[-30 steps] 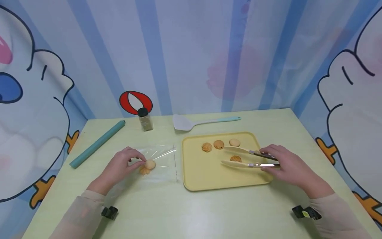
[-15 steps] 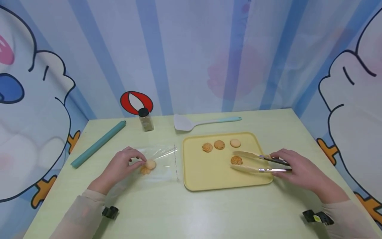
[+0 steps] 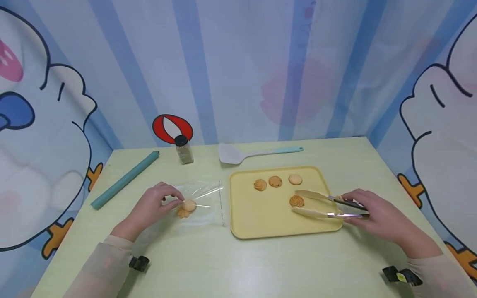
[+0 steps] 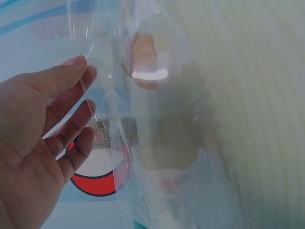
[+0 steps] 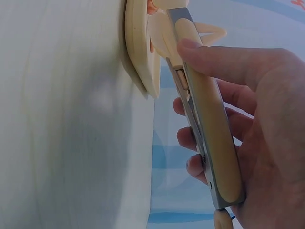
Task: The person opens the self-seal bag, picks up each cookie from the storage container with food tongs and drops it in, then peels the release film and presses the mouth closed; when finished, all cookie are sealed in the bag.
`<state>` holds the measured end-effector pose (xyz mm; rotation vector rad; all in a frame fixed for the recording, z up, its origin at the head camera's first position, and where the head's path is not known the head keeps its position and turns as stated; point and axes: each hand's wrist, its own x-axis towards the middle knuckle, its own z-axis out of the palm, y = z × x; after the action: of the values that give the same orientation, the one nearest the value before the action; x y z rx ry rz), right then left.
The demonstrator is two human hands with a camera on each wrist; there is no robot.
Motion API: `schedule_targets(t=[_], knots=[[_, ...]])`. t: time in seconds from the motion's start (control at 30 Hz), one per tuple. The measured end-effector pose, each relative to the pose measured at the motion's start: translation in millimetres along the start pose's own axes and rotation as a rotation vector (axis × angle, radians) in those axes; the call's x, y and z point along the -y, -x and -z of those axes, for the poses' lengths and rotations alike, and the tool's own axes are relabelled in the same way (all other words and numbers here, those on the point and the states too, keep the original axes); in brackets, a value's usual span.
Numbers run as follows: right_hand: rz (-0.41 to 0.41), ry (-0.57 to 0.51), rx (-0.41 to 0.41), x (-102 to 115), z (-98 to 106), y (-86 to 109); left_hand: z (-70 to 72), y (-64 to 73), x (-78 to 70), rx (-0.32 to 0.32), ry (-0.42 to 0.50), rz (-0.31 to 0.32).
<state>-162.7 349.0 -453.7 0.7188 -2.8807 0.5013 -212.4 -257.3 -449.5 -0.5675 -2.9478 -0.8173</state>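
Note:
In the head view my left hand [image 3: 156, 203] pinches the upper layer of a clear plastic bag [image 3: 206, 211] between thumb and index finger; the left wrist view shows the film [image 4: 102, 100] lifted at the fingertips. Inside the bag lie a round pale cookie [image 3: 189, 205] and a flower-shaped cookie [image 3: 183, 213], overlapping. My right hand [image 3: 380, 213] grips food tongs [image 3: 337, 215], whose handle [image 5: 209, 114] fills the palm. The tongs' two pale tips stand apart, one on each side of a brown swirl cookie [image 3: 297, 201] on the yellow tray [image 3: 261, 223].
Along the tray's back lie a swirl cookie [image 3: 260, 184], a speckled cookie [image 3: 275, 181] and a pale round cookie [image 3: 295, 179]. Behind the tray rests a spatula [image 3: 257, 153]. A spice jar [image 3: 184, 150] and a green roll [image 3: 124, 181] are at the back left.
My right hand has drawn back to the right with the tongs, so their tips now flank the brown swirl cookie. My left hand keeps its pinch on the bag.

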Motion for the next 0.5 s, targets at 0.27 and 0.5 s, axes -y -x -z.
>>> schedule_targets(t=[0.27,0.5], knots=[[0.01,0.001,-0.026,-1.5,-2.8,0.7,0.8,-1.1,0.5,0.012,0.001,0.016],[0.033,-0.018,-0.045,3.7,-4.9,-3.2,0.4,-0.2,1.1,0.002,-0.008,0.012]])
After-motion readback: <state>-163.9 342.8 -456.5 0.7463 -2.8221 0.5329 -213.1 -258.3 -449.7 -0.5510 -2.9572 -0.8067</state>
